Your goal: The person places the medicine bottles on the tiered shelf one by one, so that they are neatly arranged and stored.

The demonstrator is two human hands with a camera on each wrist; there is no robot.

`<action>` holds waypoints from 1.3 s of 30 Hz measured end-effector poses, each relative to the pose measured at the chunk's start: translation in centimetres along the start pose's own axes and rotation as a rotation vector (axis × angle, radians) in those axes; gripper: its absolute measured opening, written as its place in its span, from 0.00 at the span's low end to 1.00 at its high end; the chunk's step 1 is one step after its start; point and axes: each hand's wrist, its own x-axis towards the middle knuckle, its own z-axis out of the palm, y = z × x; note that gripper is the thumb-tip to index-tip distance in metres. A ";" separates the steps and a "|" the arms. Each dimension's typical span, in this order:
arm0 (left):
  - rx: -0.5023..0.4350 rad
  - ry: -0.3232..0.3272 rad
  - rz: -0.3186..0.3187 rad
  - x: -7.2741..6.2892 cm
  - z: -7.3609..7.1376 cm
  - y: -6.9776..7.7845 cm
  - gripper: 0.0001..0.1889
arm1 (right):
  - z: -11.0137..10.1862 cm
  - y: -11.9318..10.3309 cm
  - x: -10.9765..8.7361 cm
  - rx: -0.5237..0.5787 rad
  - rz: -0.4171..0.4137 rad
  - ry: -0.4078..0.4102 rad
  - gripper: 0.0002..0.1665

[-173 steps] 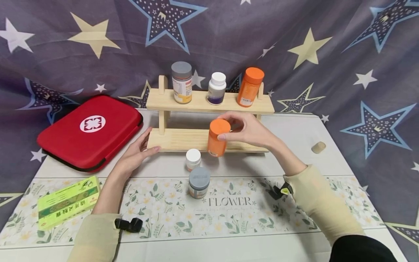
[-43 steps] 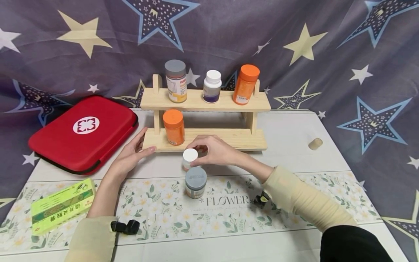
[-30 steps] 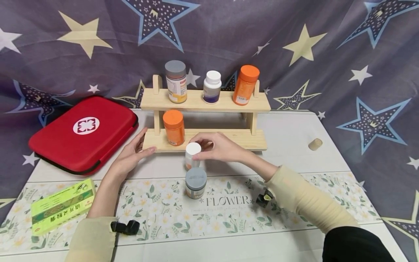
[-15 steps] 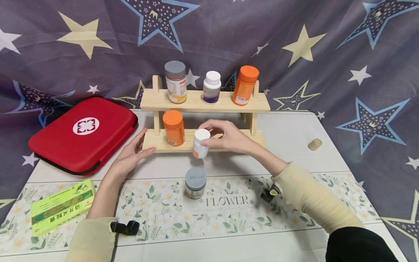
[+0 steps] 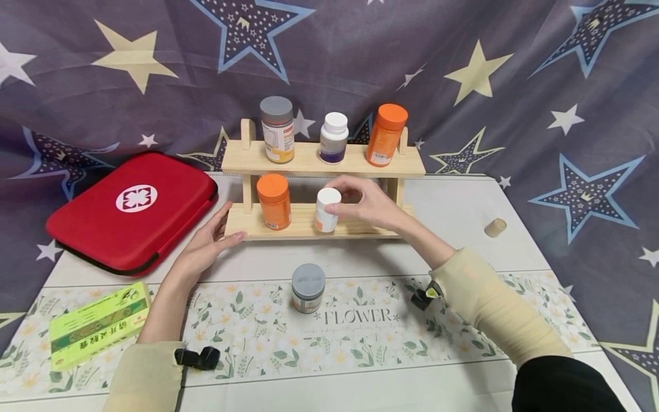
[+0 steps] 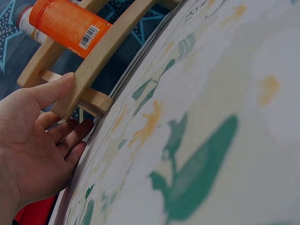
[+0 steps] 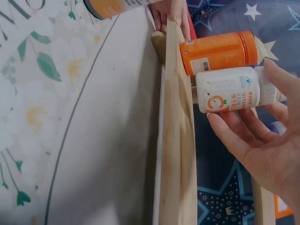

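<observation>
The white bottle (image 5: 327, 210) is pinched at its cap by the curled fingers of the right hand (image 5: 369, 203), which lies at its 3 o'clock; it stands on the lower shelf of the wooden rack (image 5: 360, 224). Its base is hard to make out. At 9 o'clock an orange bottle (image 5: 273, 201) stands close; the left hand (image 5: 206, 249), flat and relaxed, touches the rack's corner

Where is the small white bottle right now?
The white bottle stands on the rack's lower shelf, right of the orange bottle, gripped by the right hand.
</observation>
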 end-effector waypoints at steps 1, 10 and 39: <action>-0.001 0.000 0.000 0.0 0.0 0.0 0.51 | 0.0 0.1 0.0 -0.007 0.002 0.001 0.21; -0.006 0.002 -0.001 0.0 0.0 0.0 0.51 | -0.2 0.6 0.4 -0.025 0.012 0.009 0.22; -0.008 0.002 -0.004 0.2 0.0 -0.2 0.51 | -0.1 1.4 0.1 0.002 0.069 0.011 0.26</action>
